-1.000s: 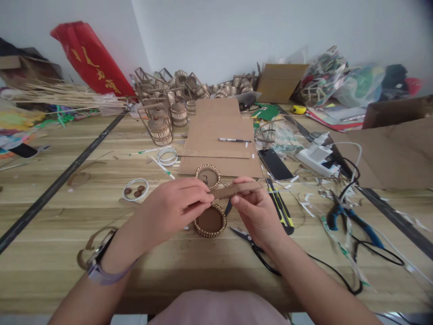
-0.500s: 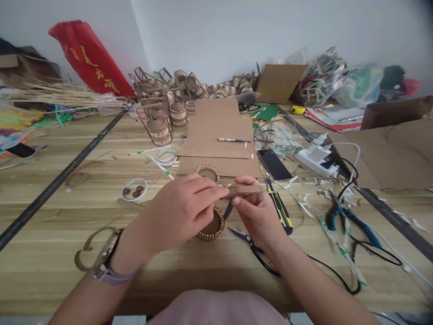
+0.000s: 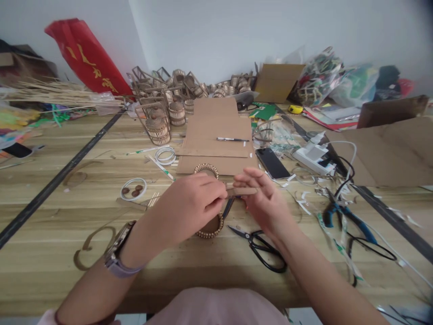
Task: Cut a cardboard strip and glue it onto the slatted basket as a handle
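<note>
My left hand (image 3: 192, 203), with a watch on its wrist, pinches one end of a short brown cardboard strip (image 3: 241, 192) above the table. My right hand (image 3: 269, 201) is by the strip's other end, its fingers stretched and apart. Under the hands lie two round pieces edged with small light beads or sticks: the nearer ring (image 3: 211, 232) and the farther ring (image 3: 206, 169), both partly covered by my left hand. Black-handled scissors (image 3: 265, 248) lie below my right hand. A dark blade-like tool (image 3: 228, 207) shows between the hands.
Cardboard sheets (image 3: 216, 126) bear a pen (image 3: 232, 139). To the right are a phone (image 3: 273, 163), a power strip (image 3: 313, 155) and blue pliers (image 3: 350, 221). Leftward, a white ring (image 3: 134, 189) surrounds brown beads. Small slatted baskets (image 3: 158, 131) stand farther back.
My right hand's fingers have loosened from the strip and spread. The strip has turned and shows its flat face. The yellow-and-black cutter is now hidden, and more of the scissors shows.
</note>
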Action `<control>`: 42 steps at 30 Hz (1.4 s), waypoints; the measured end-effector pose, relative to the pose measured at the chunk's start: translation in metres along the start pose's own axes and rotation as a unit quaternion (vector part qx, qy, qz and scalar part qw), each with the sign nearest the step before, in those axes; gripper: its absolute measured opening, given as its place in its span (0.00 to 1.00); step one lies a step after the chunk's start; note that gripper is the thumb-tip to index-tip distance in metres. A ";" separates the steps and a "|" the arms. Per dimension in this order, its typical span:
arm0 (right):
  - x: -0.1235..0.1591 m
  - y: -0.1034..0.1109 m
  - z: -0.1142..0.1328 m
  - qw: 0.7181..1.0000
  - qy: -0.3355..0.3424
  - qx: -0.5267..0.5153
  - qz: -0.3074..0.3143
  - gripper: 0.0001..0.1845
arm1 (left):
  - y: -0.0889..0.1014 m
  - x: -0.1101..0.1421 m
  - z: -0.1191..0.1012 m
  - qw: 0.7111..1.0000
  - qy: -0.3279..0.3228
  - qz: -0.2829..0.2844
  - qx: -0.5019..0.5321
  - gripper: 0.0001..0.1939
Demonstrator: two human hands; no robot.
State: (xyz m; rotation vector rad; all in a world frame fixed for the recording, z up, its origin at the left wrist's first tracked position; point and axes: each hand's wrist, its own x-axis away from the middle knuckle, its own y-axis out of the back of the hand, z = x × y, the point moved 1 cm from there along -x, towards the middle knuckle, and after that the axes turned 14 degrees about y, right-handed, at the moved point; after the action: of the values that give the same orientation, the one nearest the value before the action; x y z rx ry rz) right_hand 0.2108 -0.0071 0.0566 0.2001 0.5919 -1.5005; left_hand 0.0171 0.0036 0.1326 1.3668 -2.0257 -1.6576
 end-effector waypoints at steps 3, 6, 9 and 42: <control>-0.008 0.007 0.021 0.986 0.097 0.131 0.021 0.18 | 0.000 0.001 0.000 1.000 -0.003 -0.008 -0.002 0.08; -0.014 -0.001 0.040 0.940 0.145 0.276 0.137 0.07 | -0.001 0.002 -0.001 1.000 0.000 -0.005 -0.006 0.08; -0.016 -0.010 0.045 0.906 0.164 0.332 0.204 0.02 | 0.001 0.002 0.001 1.000 0.006 0.006 0.004 0.08; -0.008 -0.001 0.021 0.968 0.055 0.215 0.115 0.35 | 0.011 0.003 -0.004 0.965 0.198 0.092 0.145 0.14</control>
State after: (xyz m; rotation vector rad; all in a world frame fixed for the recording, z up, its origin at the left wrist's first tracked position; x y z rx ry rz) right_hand 0.2150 -0.0101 0.0780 0.6704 0.3092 -1.3800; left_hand 0.0118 -0.0018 0.1420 1.4080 -2.1233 -0.9450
